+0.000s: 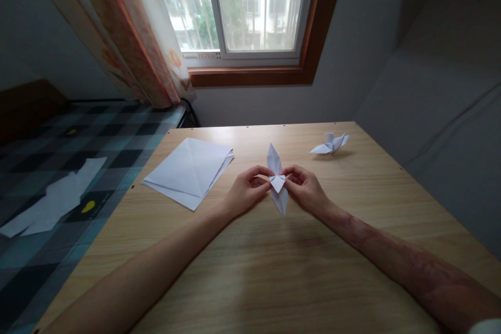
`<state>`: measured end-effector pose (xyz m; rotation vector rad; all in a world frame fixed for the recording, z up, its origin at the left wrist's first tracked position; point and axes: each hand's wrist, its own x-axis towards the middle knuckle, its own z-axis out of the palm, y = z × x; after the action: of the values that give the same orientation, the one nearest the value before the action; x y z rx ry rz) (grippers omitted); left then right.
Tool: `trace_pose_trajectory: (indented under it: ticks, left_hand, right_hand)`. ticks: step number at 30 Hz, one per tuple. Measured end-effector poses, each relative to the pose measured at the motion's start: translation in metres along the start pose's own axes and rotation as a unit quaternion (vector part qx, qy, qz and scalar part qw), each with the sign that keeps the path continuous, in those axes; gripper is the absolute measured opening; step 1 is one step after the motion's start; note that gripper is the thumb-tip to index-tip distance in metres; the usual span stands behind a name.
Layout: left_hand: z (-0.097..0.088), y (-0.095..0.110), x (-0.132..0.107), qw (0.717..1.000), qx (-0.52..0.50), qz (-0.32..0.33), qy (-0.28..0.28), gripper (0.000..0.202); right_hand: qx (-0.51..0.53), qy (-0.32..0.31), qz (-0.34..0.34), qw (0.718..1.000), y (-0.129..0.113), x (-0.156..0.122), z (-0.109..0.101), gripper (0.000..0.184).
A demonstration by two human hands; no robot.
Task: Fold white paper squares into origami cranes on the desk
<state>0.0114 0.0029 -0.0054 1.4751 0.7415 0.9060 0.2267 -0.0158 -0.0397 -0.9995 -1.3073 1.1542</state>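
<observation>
pinching folded paper (277, 183) — window label (201, 56) illegibly small

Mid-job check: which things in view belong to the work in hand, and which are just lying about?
In the job:
left hand and right hand
folded white paper, pinched between them
table below

Apparently lying about:
folded paper bird
paper sheets, perhaps spare stock
paper pieces on the bed

Folded paper figures (277, 182) (332, 144): two. Paper stack (191, 167): one. Table (250, 282): one. Window (258, 10): one.
</observation>
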Motion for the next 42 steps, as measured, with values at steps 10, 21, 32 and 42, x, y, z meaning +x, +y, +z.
trace_pose_trajectory:
  ticks: [10,21,32,42]
  left_hand:
    - [-0.001,-0.001,-0.002,1.000,0.005,-0.016,-0.006,0.040]
    - [0.001,0.000,-0.001,1.000,-0.004,0.003,0.026,0.036]
    - [-0.001,0.000,0.001,0.999,0.022,0.011,0.040,0.031]
    - [0.001,0.003,0.001,0.998,0.021,0.017,0.062,0.040]
  right_hand:
    - [-0.021,-0.024,-0.053,0.998,-0.003,-0.002,0.001,0.008]
    - [-0.028,-0.046,-0.059,0.997,-0.016,-0.004,0.000,0.018]
    - [-0.005,-0.054,-0.007,0.999,-0.012,-0.006,0.003,0.027]
    - [0.033,-0.038,-0.011,0.999,-0.011,-0.005,0.005,0.040]
